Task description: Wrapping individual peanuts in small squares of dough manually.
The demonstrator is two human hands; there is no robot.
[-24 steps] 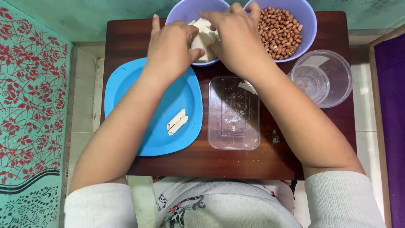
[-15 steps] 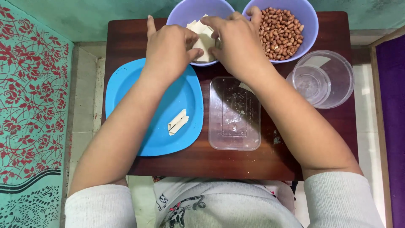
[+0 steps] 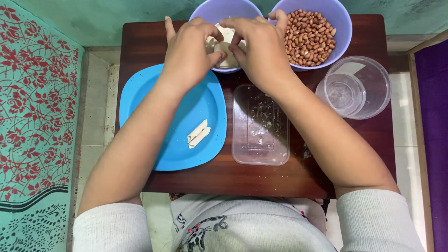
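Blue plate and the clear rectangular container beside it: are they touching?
Cannot tell. In the head view the blue plate rim and the clear rectangular container edge run very close side by side on the wooden table, but no gap or contact shows plainly.

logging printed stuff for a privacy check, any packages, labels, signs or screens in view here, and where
No packages, labels, signs or screens show.
Only unmarked containers: two purple bowls at the table's far edge, a clear tub mid-table, a clear round tub at right, a blue plate at left.
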